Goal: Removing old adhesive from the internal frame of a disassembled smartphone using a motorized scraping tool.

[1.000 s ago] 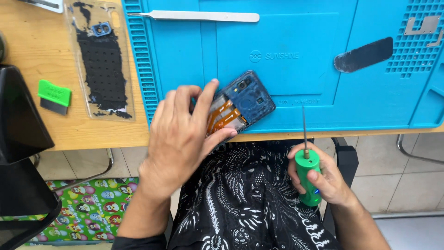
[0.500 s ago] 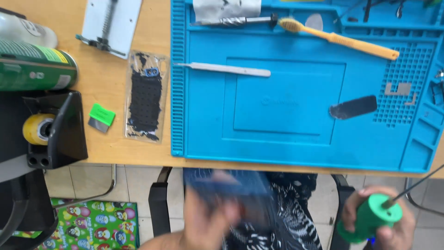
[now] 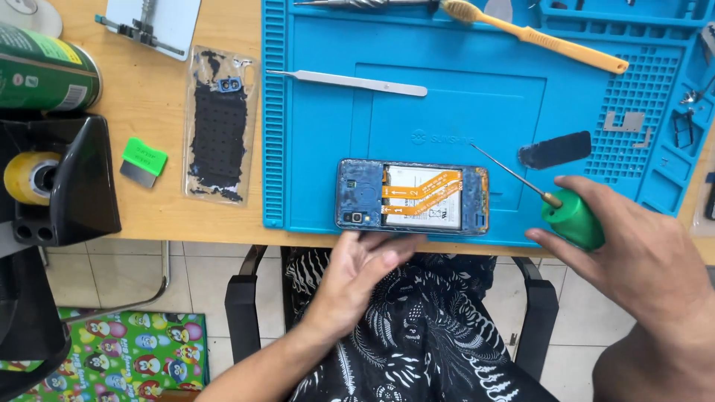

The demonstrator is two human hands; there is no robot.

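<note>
The phone (image 3: 413, 197) lies back-off on the mat (image 3: 477, 126); left hand (image 3: 357, 272) touches its near edge, fingers loose; right hand (image 3: 633, 257) grips the screwdriver (image 3: 570, 216), parts inside the phone not yet removed.

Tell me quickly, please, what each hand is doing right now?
Left hand: open, holding nothing, fingertips at the near edge of the opened phone.
Right hand: closed around the green-handled screwdriver.

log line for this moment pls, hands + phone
left hand: at near edge of opened blue phone | right hand: holds green-handled screwdriver, tip above mat | phone: flat on blue silicone mat
</note>
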